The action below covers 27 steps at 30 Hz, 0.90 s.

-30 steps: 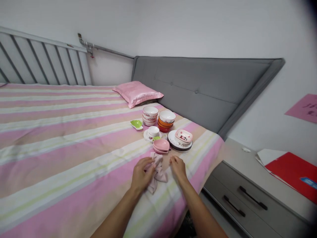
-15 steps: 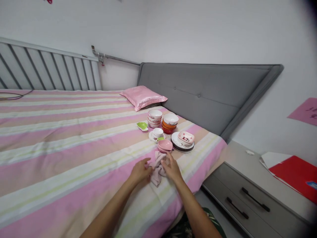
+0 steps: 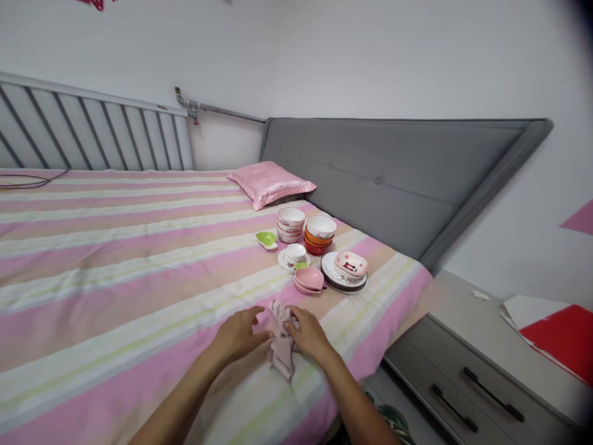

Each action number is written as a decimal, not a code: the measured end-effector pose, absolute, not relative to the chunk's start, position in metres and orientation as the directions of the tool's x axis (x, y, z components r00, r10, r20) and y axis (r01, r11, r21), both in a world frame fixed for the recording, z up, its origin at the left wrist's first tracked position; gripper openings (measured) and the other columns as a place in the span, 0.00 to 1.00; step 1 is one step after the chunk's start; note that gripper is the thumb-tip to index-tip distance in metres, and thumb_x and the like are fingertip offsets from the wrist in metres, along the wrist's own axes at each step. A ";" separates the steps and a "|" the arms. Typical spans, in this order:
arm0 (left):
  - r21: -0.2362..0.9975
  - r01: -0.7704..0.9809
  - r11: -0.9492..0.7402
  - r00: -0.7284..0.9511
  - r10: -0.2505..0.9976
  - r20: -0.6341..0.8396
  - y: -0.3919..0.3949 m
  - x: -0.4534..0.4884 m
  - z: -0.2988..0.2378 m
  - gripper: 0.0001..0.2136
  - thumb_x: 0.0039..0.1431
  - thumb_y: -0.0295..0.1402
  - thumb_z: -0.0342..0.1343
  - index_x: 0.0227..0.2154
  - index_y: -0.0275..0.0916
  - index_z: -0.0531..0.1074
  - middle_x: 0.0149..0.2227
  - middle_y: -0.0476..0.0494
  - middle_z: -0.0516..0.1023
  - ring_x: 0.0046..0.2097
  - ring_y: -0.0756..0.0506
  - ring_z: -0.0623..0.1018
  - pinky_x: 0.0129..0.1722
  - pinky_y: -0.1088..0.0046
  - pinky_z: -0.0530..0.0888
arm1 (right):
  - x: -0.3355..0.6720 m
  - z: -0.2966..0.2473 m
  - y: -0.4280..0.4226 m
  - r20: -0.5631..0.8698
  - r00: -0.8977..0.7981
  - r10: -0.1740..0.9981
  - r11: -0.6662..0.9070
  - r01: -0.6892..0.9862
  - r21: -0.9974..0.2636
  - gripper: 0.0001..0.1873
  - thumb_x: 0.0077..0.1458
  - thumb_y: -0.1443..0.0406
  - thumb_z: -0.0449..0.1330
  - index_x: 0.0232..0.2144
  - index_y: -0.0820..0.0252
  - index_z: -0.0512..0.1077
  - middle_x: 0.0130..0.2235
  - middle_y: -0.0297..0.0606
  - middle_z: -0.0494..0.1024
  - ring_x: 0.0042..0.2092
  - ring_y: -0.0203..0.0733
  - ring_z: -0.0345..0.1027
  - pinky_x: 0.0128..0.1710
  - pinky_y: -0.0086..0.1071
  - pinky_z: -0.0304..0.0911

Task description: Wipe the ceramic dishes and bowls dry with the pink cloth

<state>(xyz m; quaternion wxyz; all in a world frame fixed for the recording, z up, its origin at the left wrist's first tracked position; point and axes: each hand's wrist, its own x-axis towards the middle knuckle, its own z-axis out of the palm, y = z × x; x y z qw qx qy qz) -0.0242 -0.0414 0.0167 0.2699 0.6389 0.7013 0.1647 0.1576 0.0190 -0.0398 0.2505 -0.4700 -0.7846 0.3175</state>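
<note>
A small crumpled pale pink cloth (image 3: 280, 351) lies on the striped bedspread (image 3: 115, 272) near the bed's front edge. My left hand (image 3: 238, 335) rests just left of it, fingertips touching its edge, fingers partly curled. My right hand (image 3: 308, 334) is closed on the cloth's upper right part. Beyond the hands stands a group of dishes: two pink heart-shaped dishes (image 3: 309, 279), a stack of plates (image 3: 340, 281) with a small pink patterned dish (image 3: 351, 262) on top, small white cups on saucers (image 3: 294, 253), two stacks of bowls (image 3: 306, 228) and a green leaf dish (image 3: 266, 238).
A pink pillow (image 3: 271, 182) lies by the grey padded headboard (image 3: 384, 179). A grey bedside cabinet with drawers (image 3: 463, 377) stands to the right, with a red folder (image 3: 556, 337) and white paper on it. A slatted rail (image 3: 88, 133) runs behind the bed; a cable lies at far left.
Both hands have drawn back toward me along the bedspread, bringing the cloth away from the dishes. The right hand moved from beside the cloth onto it. The view shifted slightly.
</note>
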 end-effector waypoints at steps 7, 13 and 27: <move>0.552 0.825 -0.121 0.018 0.982 0.188 -0.042 -0.003 0.096 0.35 0.56 0.36 0.49 0.64 0.40 0.41 0.34 0.45 0.80 0.35 0.44 0.77 0.35 0.70 0.69 | 0.181 0.050 0.007 0.376 -0.228 0.898 0.440 0.479 -0.760 0.35 0.54 0.63 0.53 0.63 0.57 0.46 0.43 0.43 0.76 0.40 0.43 0.72 0.39 0.37 0.67; 0.442 0.822 -0.358 -0.019 0.760 0.650 -0.069 0.026 0.168 0.39 0.55 0.34 0.53 0.64 0.47 0.35 0.23 0.58 0.75 0.22 0.51 0.73 0.26 0.79 0.67 | 0.191 0.142 -0.034 0.745 -0.001 0.667 0.646 0.498 -0.578 0.40 0.54 0.65 0.56 0.64 0.54 0.40 0.29 0.30 0.76 0.26 0.35 0.69 0.26 0.28 0.67; 0.249 0.944 -0.215 -0.064 0.623 0.779 -0.037 0.027 0.166 0.39 0.51 0.30 0.57 0.62 0.42 0.41 0.21 0.58 0.74 0.20 0.50 0.71 0.22 0.78 0.62 | 0.183 0.148 -0.016 0.873 0.043 0.485 0.652 0.647 -0.394 0.51 0.51 0.71 0.56 0.63 0.58 0.22 0.24 0.26 0.73 0.22 0.35 0.66 0.24 0.27 0.65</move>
